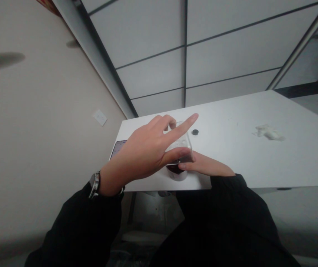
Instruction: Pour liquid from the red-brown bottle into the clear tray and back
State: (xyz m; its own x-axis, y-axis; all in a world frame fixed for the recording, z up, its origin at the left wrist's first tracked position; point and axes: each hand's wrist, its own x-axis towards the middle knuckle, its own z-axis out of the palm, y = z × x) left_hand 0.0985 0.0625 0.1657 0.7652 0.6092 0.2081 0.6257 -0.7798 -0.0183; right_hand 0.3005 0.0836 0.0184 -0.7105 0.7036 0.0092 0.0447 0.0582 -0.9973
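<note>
My left hand (153, 144) grips a clear plastic container (185, 142) between its thumb and curled fingers, with the index finger stretched out to the right. Small rounded shapes show through the clear plastic. Just below it stands a clear, cup-like vessel with something dark red in it (174, 169), close to the table's front edge. My right hand (191, 163) comes in from the right with its thumb against that vessel, and its other fingers are mostly hidden behind the clear container.
On the white table (231, 148) lie a small dark round disc (195, 132) and a crumpled whitish piece, perhaps tissue or plastic (270, 132). A phone (117, 148) is partly covered by my left forearm. A wall with a socket (100, 117) borders the left side; panelled doors stand behind.
</note>
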